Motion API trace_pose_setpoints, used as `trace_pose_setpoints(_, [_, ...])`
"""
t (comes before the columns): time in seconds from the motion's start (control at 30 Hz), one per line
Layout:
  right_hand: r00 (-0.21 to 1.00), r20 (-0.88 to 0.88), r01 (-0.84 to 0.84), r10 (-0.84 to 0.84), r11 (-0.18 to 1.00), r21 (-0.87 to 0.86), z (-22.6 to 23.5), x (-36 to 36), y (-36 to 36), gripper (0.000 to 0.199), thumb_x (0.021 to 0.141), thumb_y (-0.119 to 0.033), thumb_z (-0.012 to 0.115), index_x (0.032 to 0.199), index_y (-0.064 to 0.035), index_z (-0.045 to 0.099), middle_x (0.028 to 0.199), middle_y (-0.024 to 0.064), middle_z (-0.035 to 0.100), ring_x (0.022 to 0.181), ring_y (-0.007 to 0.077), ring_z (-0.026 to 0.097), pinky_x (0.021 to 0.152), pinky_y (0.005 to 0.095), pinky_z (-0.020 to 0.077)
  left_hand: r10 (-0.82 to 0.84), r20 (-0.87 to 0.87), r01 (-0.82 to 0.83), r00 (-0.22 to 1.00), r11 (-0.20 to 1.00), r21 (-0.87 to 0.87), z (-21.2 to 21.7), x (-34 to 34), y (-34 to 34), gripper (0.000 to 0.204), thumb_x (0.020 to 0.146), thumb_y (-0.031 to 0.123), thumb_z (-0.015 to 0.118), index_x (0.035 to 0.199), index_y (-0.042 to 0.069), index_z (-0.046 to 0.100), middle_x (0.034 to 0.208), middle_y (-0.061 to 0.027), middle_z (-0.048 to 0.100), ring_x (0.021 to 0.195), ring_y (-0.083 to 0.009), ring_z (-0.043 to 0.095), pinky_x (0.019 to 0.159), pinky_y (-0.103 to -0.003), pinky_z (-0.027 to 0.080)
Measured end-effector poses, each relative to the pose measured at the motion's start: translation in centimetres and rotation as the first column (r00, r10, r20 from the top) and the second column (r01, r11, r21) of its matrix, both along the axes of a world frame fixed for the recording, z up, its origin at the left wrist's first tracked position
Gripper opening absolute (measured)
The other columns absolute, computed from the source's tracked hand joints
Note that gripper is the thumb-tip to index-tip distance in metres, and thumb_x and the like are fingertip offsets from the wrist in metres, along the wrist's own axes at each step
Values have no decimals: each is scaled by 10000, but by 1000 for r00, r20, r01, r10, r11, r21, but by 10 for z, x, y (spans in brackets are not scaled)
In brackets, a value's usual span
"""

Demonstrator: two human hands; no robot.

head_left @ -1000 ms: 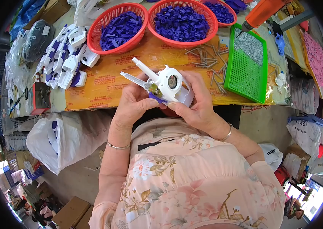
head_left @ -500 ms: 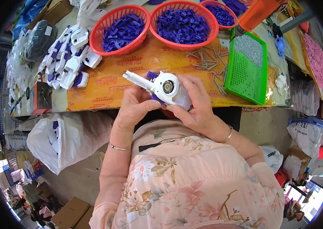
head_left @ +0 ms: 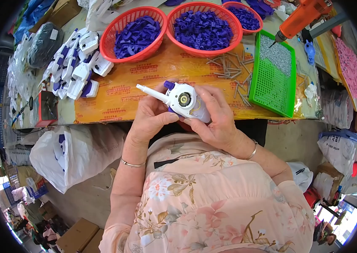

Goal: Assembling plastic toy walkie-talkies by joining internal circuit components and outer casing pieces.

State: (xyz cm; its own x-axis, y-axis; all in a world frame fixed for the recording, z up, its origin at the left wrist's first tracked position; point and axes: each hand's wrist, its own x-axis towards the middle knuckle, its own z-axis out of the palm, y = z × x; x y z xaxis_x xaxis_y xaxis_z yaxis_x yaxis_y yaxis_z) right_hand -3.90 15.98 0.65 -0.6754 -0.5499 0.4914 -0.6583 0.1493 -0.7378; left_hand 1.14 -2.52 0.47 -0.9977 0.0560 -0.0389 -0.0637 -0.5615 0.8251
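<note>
A white and purple plastic toy gun body [head_left: 183, 100] is held between both hands at the table's front edge. Its slim white end points up and left, and a round metal-centred part with thin wire beside it faces up. My left hand [head_left: 151, 114] is closed around its left side, thumb on the lower edge by a purple piece. My right hand [head_left: 215, 116] grips the rounded, translucent right end, fingers over the top and thumb below. The undersides of the fingers are hidden.
Red baskets [head_left: 110, 26] of purple parts stand at the back. Similar white-purple assemblies [head_left: 79, 69] pile up left. At right, an orange power screwdriver [head_left: 298, 21] hangs over a green tray [head_left: 267, 90] of small screws. Metal pins [head_left: 229, 67] lie beside it.
The toy body has turned slightly in my hands, its round part facing up more squarely. The orange screwdriver has swung right and now shows its tip over the green tray.
</note>
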Motion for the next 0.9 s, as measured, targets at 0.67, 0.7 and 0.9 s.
trace_pose_setpoints(0.67, [996, -86, 31, -28, 999, 39, 2, 2, -2, 646, 659, -57, 729, 1226, 67, 446, 1126, 208, 484, 1009, 373, 497, 865, 429, 429, -20, -34, 20, 999, 1000, -3, 0, -1, 0, 761, 698, -65, 708, 1367, -11, 350, 1276, -117, 511, 1148, -206, 532, 936, -346, 487])
trace_pose_setpoints(0.7, [996, -86, 31, -28, 999, 37, 3, 3, -2, 646, 659, -57, 729, 1226, 67, 446, 1126, 208, 484, 1009, 373, 497, 865, 429, 429, -25, -42, 25, 999, 1000, -9, 0, -1, 0, 762, 699, -63, 707, 1368, -11, 347, 1278, -115, 510, 1151, -203, 530, 943, -345, 481])
trace_pose_setpoints(0.9, [993, -111, 52, -47, 998, 45, 6, 3, -4, 661, 633, -13, 721, 1233, 40, 449, 1125, 203, 476, 1018, 376, 494, 864, 425, 433, 7, -8, -7, 1000, 1000, -27, 4, 0, 5, 736, 709, -40, 707, 1359, -12, 363, 1261, -112, 525, 1155, -191, 522, 941, -328, 465])
